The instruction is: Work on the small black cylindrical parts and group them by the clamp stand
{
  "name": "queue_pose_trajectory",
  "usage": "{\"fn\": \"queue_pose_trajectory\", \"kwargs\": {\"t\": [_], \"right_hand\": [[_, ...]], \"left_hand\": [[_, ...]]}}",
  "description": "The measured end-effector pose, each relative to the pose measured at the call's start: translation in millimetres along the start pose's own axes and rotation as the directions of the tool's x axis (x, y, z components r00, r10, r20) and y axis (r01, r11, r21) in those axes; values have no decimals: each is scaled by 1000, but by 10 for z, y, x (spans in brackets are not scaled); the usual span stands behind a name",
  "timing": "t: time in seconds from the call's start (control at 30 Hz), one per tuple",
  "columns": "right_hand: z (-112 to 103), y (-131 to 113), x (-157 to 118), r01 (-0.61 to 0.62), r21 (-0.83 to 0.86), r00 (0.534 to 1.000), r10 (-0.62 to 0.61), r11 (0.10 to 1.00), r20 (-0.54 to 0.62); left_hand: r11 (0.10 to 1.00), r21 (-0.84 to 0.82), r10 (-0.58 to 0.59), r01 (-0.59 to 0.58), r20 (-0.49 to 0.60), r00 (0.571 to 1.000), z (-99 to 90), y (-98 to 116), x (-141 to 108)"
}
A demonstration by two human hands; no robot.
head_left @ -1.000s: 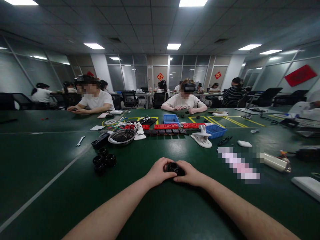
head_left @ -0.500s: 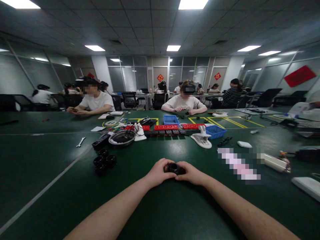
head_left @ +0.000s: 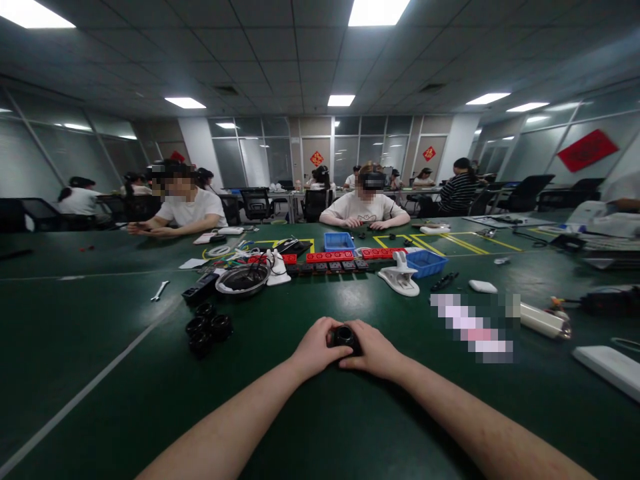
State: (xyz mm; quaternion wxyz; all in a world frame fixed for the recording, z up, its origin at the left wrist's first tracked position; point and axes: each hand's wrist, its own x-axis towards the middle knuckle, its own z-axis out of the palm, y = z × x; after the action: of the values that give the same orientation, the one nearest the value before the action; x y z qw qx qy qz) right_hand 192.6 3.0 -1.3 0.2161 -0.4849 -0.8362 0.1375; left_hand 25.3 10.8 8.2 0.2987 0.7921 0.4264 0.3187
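Observation:
A black round part with a ring-shaped opening on top [head_left: 345,336] rests between my two hands, low over the green table [head_left: 280,427]. My left hand [head_left: 318,347] curls round its left side, thumb across the front. From the right, my right hand [head_left: 373,350] closes on the same part, its fingers round the back and side. Both palms hide much of the part, so its exact kind is unclear. Several similar black ring-shaped parts [head_left: 207,328] stand in a cluster on the table to the left.
Beyond my hands lie red blocks [head_left: 330,256], blue bins [head_left: 425,263], a metal bowl [head_left: 243,279] and a white clamp-like stand [head_left: 400,275]. A wrench [head_left: 160,291] is far left. On the right is a cream cylinder [head_left: 543,320]. Two people sit across the table.
My right hand has shifted slightly left and closed further round the black part. My left hand stays in nearly the same place. The whole view has shifted a little.

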Motion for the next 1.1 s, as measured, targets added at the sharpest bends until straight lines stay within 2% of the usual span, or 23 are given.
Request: {"fn": "queue_pose_trajectory", "kwargs": {"t": [0.2,0.37,0.6,0.8,1.0,1.1], "right_hand": [[-183,72,9,73,244,974,-122,967,192],[-200,106,26,56,457,968,-160,888,192],[-130,175,82,-21,582,945,-174,813,278],[-104,210,94,-24,522,950,-143,852,277],[-98,218,79,-21,479,963,-111,878,245],[-23,190,70,-60,348,986,2,935,165]], "left_hand": [[997,-13,79,-79,73,994,-63,-24,23],[994,12,109,-111,77,991,-86,-21,25],[991,-101,93,-83,95,991,-32,-102,53],[985,-156,93,-72,134,987,-50,-80,53],[991,-120,74,-62,98,992,-13,-63,41],[997,-78,30,-26,49,998,28,-36,20]]}}
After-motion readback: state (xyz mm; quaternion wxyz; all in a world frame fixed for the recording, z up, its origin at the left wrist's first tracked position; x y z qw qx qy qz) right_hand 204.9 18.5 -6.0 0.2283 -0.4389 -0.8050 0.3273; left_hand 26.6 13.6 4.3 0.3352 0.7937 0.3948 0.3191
